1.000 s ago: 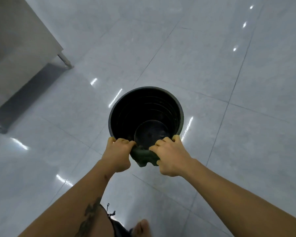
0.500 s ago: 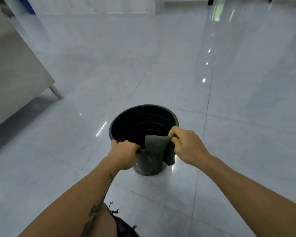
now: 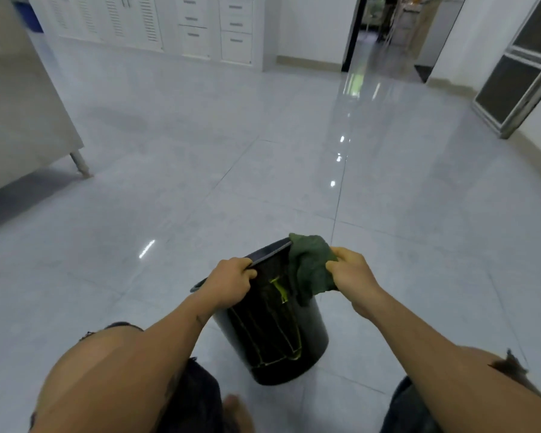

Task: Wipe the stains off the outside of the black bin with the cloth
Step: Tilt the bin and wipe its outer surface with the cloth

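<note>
Left hand (image 3: 231, 284) grips the rim of a tilted, yellow-streaked black bin (image 3: 311, 334); right hand (image 3: 352, 276) pinches a green cloth (image 3: 310, 267) at that rim, with open tiled floor (image 3: 263, 182) beyond both hands.

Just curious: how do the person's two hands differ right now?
The left hand grips the rim of the round black plastic bin; the right hand pinches the dark green cloth. The left hand overlaps the bin; the right hand sits beside it. Both are gripping something.

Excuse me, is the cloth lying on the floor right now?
No, the right hand grips the green cloth against the black bin near its rim.
</note>
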Tool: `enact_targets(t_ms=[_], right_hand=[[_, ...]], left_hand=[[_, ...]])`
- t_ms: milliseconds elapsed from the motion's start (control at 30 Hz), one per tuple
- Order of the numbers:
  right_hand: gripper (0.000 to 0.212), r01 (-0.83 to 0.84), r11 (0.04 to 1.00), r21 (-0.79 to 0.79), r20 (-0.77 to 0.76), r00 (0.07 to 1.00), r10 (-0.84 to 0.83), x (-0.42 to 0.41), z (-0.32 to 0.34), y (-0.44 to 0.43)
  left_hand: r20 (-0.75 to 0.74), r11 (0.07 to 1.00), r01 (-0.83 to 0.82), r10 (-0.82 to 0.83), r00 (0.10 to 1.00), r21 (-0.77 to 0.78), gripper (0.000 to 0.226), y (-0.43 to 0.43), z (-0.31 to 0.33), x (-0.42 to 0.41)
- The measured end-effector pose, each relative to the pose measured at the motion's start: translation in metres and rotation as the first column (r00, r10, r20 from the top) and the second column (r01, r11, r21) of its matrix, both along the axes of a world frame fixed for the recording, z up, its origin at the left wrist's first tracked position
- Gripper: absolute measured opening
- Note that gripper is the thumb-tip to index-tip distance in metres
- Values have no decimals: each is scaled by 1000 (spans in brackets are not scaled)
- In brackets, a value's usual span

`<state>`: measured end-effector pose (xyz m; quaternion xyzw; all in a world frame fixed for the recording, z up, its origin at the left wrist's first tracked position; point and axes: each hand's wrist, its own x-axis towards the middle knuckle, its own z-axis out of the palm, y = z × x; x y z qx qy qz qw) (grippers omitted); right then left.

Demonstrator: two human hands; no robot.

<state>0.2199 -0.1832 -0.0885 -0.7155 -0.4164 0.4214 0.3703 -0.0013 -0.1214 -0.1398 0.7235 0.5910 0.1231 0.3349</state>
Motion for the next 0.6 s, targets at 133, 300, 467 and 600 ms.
enact_targets(t_ms=[133, 300, 467, 600], right_hand=[[46, -142, 986, -87, 90, 985, 150, -11, -34, -21], [54, -327, 941, -85, 360, 871, 335, -29, -62, -45], [48, -449, 842, -300, 518, 664, 539, -17, -85, -61], [30, -323, 894, -310, 408, 804, 432, 4, -103, -59]], left_hand=[[115, 995, -97, 98, 989, -15, 29, -24, -18, 8], [173, 991, -134, 134, 976, -7, 24, -37, -34, 3], [178, 982, -183, 187, 966, -38, 29, -36, -42, -12], [195, 963, -255, 268, 944, -88, 36, -33, -45, -18]])
